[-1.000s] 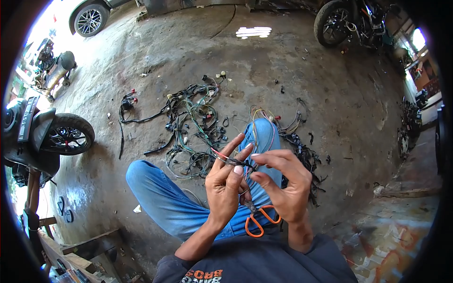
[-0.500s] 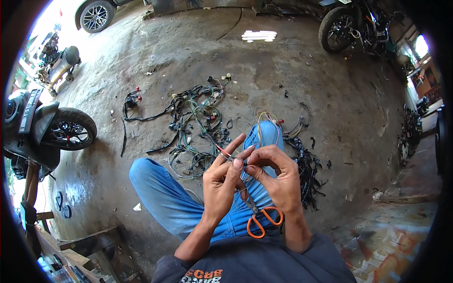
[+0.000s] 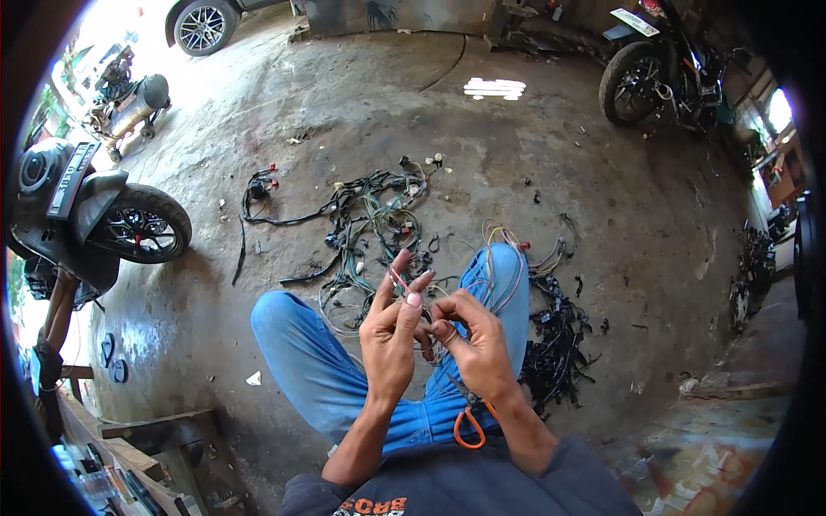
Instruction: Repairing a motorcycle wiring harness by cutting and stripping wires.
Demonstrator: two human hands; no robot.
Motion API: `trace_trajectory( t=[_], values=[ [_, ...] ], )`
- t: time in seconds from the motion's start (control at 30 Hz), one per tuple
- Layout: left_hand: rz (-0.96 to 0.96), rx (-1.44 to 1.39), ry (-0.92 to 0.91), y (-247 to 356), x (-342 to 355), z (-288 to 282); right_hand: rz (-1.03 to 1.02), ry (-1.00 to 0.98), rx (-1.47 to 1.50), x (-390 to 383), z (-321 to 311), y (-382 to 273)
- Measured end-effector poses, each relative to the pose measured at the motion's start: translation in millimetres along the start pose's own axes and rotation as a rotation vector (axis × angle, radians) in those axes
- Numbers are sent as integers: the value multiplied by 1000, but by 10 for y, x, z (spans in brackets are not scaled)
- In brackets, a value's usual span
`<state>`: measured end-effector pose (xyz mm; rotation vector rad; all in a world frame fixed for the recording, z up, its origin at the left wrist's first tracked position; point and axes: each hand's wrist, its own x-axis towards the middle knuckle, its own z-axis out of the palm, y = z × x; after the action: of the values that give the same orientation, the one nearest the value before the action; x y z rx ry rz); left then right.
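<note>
My left hand [image 3: 389, 346] is raised over my lap, its thumb pressed against the fingers and one fingertip pointing up. A thin red wire [image 3: 399, 279] runs out between those fingers. Close beside it, my right hand [image 3: 474, 346] has thumb and forefinger pinched together at the wires; the exact spot they grip is partly hidden. Below the right hand, scissors [image 3: 459, 430] with orange loop handles lie on my lap, partly covered by the right wrist. Beyond the hands, a tangled wiring harness [image 3: 372, 211] with black, green and white strands and connectors spreads over the floor.
A pile of black tape scraps [image 3: 557, 348] lies right of my knee, below some loose coloured wires [image 3: 564, 241]. Motorcycles stand at left [image 3: 142, 225] and far right [image 3: 641, 82]. Sandals [image 3: 119, 370] and a wooden bench [image 3: 129, 460] are at the left.
Both hands have come slightly down and left, still close together. My right wrist now covers more of the scissors. The whole view has shifted a little, moving the background down and right.
</note>
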<state>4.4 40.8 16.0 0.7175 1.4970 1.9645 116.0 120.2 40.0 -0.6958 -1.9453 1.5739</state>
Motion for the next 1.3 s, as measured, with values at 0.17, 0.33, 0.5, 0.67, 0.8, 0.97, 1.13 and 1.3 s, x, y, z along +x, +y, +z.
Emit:
trace_trajectory(
  t=[0.17, 0.33, 0.5, 0.67, 0.8, 0.97, 1.13, 1.3],
  values=[
    [-34, -65, 35, 58, 28, 24, 89, 101, 266, -32, 120, 80],
    [17, -55, 6, 52, 18, 29, -124, 213, 124, 21, 80, 81],
    [-73, -84, 1, 83, 14, 37, -101, 208, 43, 26, 71, 112],
    [15, 24, 40, 60, 28, 30, -41, 150, 56, -4, 179, 145],
    [55, 175, 127, -55, 89, -40, -53, 190, 96, -74, 352, 245],
    [9, 146, 135, -77, 118, -46, -70, 224, 72, -174, 411, 263],
    [243, 302, 109, -96, 206, -20, -35, 197, 63, -205, 335, 176],
    [126, 282, 31, 14, 227, 16, -119, 214, -146, -126, 106, 104]
  ],
)
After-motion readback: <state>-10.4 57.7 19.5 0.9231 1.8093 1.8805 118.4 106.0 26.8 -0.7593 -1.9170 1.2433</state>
